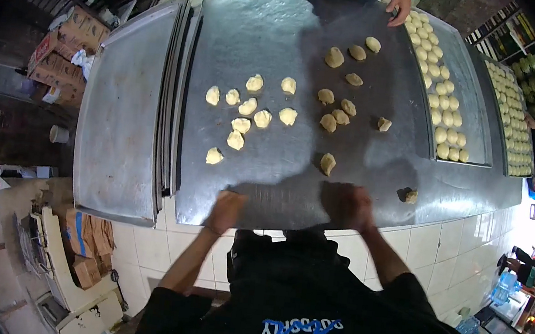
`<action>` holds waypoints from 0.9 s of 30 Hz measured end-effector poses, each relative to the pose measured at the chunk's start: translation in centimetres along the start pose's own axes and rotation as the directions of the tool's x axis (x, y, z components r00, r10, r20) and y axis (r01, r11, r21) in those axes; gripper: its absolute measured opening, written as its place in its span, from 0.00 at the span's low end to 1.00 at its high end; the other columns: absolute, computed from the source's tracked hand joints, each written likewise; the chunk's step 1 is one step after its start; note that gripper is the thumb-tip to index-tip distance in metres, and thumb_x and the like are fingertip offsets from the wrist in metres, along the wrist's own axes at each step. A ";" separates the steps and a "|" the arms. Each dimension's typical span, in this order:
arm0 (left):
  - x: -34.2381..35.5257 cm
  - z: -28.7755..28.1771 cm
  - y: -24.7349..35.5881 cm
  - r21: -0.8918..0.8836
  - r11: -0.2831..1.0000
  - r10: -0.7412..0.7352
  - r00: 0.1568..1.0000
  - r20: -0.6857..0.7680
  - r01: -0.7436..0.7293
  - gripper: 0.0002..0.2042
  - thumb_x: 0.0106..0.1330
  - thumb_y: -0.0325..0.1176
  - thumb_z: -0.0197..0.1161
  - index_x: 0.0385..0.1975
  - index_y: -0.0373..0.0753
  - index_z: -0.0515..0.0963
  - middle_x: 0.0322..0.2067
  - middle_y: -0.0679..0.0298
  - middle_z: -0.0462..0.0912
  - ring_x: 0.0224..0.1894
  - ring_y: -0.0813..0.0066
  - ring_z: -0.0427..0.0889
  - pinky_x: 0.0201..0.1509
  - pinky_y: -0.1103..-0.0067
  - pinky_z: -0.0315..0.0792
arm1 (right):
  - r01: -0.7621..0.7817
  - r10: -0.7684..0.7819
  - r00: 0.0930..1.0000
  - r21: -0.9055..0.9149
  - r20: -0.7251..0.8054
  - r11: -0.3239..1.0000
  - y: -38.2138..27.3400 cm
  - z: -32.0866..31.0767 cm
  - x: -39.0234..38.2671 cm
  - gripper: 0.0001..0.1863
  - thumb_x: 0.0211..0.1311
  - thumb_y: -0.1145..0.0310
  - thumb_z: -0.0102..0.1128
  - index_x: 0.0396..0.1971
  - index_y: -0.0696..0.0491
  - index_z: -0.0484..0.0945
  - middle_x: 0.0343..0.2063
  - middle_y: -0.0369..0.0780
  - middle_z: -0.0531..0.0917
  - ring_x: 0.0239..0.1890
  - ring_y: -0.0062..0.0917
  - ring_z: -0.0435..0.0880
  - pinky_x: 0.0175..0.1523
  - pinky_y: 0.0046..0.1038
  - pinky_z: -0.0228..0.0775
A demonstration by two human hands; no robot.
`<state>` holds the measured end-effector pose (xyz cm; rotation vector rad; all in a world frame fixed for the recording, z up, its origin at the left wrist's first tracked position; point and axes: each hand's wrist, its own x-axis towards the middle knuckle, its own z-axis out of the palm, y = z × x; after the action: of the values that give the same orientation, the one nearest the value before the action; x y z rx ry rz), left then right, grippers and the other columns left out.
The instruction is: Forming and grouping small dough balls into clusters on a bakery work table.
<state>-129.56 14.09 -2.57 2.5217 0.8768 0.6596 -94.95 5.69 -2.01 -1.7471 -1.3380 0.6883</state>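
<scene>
My left hand (228, 210) is curled at the near edge of the metal table (264, 196), blurred by motion. My right hand (355, 209), also blurred, is curled low over the tabletop farther right. Whatever either hand closes round is hidden. Beyond them, several rough dough pieces lie scattered; a dough piece (214, 155) is nearest my left hand, and another dough piece (327, 164) lies just past my right hand. One small dough lump (411, 196) rests alone to the right.
A tray of round dough balls (473, 133) stands on the table's right side, with another filled tray (507, 120) beyond. Stacked bare metal trays (122, 119) adjoin the left edge. Across the table, another person's hand (400, 5) touches the far corner. Cardboard boxes (65, 48) stand at far left.
</scene>
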 end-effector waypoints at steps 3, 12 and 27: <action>0.8 -0.9 1.2 0.072 0.938 -0.313 0.917 -0.248 0.340 0.06 0.65 0.27 0.51 0.33 0.40 0.77 0.31 0.57 0.78 0.36 0.58 0.74 0.42 0.63 0.64 | 0.011 -0.027 0.997 -0.201 -0.079 0.979 1.0 0.1 0.1 0.03 0.56 0.74 0.57 0.31 0.55 0.76 0.29 0.45 0.77 0.33 0.36 0.76 0.41 0.32 0.68; 0.3 -1.2 1.0 0.111 0.872 -0.423 0.847 -0.322 0.478 0.06 0.60 0.26 0.57 0.36 0.37 0.77 0.32 0.58 0.78 0.38 0.57 0.75 0.44 0.63 0.66 | 0.086 -0.262 0.876 -0.404 -0.405 0.911 2.0 -0.3 -1.4 0.07 0.53 0.74 0.56 0.31 0.57 0.71 0.27 0.47 0.74 0.32 0.44 0.73 0.39 0.41 0.67; 5.9 1.9 8.2 -0.291 0.949 -0.089 0.987 0.132 0.124 0.29 0.52 0.18 0.63 0.55 0.37 0.63 0.36 0.57 0.76 0.40 0.62 0.78 0.46 0.77 0.71 | 0.263 -0.291 0.915 0.134 0.280 0.955 -5.8 4.3 -1.6 0.35 0.49 0.81 0.57 0.60 0.56 0.58 0.39 0.47 0.75 0.41 0.36 0.78 0.46 0.33 0.72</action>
<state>-120.58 11.59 1.68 2.2031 0.7995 0.5565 -101.89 5.94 0.58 -1.3781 -1.6908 0.8597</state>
